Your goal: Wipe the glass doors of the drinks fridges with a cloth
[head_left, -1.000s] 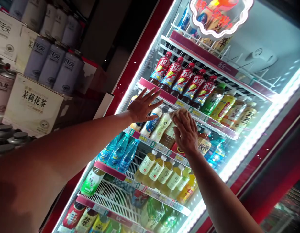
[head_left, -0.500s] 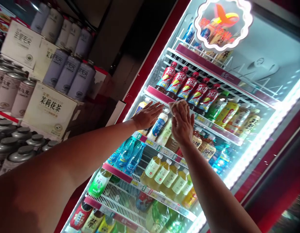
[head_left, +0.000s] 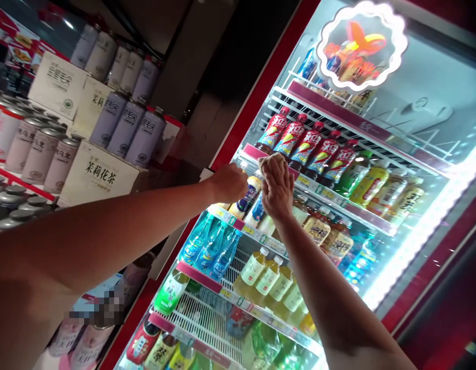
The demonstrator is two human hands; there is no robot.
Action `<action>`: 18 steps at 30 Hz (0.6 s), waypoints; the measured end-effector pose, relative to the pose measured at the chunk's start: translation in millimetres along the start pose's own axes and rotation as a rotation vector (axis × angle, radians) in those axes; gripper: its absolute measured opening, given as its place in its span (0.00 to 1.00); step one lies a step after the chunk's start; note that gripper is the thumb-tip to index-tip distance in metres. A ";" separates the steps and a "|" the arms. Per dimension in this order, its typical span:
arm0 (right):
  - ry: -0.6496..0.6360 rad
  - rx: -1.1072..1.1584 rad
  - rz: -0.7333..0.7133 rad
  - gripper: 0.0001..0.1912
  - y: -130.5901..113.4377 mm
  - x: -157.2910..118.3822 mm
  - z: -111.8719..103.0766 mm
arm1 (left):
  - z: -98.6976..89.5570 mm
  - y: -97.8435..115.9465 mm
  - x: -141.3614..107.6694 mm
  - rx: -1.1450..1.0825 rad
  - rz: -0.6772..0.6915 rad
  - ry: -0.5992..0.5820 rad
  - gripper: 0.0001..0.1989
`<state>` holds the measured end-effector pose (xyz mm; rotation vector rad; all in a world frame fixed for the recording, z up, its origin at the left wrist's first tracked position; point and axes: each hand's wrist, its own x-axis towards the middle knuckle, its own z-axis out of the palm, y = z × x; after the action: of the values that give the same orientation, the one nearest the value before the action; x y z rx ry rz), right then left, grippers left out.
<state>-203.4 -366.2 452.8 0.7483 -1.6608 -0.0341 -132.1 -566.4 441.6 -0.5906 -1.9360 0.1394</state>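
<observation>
My right hand [head_left: 278,190] presses a light cloth [head_left: 269,160] against the glass door of a lit drinks cooler [head_left: 256,77], its fingers over the cloth. To its left, my left hand [head_left: 230,183] is curled, fingers folded in, in front of the cooler's left side; nothing shows in it. Behind the glass, red-capped bottles [head_left: 312,144] stand on the shelf just above and right of my right hand. Below the hands are blue bottles [head_left: 210,249] and pale yellow bottles [head_left: 266,277].
On the left, white boxes [head_left: 101,174] and lilac cans [head_left: 145,136] are stacked, with pink cans [head_left: 41,154] beside them. A glowing round sign [head_left: 361,46] is at the cooler's top. Red edging frames the cooler.
My left hand has gone from spread fingers to a curled fist. My right hand and the cloth have moved slightly left. The view has shifted, so the cooler and cans appear further right.
</observation>
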 end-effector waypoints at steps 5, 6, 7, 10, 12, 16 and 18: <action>-0.092 0.056 -0.105 0.29 -45.2 7.0 15.3 | -27.2 -40.4 12.5 0.032 -0.127 -0.011 0.24; -0.118 0.066 -0.153 0.29 -51.5 7.9 16.4 | -28.2 -48.4 11.1 0.018 -0.149 -0.023 0.25; -0.133 0.073 -0.187 0.28 -55.5 10.1 16.8 | -28.3 -55.4 8.6 -0.015 -0.167 -0.039 0.26; -0.097 0.096 -0.179 0.28 -58.0 23.6 18.3 | -26.5 -70.3 -0.9 -0.194 -0.197 -0.056 0.27; -0.038 0.126 -0.100 0.28 -59.8 32.5 22.3 | -25.8 -75.6 -6.3 -0.282 -0.216 -0.052 0.28; -0.012 0.200 -0.011 0.29 -80.6 27.4 34.2 | -22.5 -81.4 -11.6 -0.282 -0.256 -0.072 0.33; -0.072 0.227 -0.093 0.29 -93.2 17.5 36.8 | -17.9 -83.7 -12.8 -0.249 -0.239 -0.053 0.34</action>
<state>-195.1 -462.1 419.9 1.0057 -1.7148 0.0633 -140.6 -648.2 468.6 -0.5157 -2.0746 -0.2430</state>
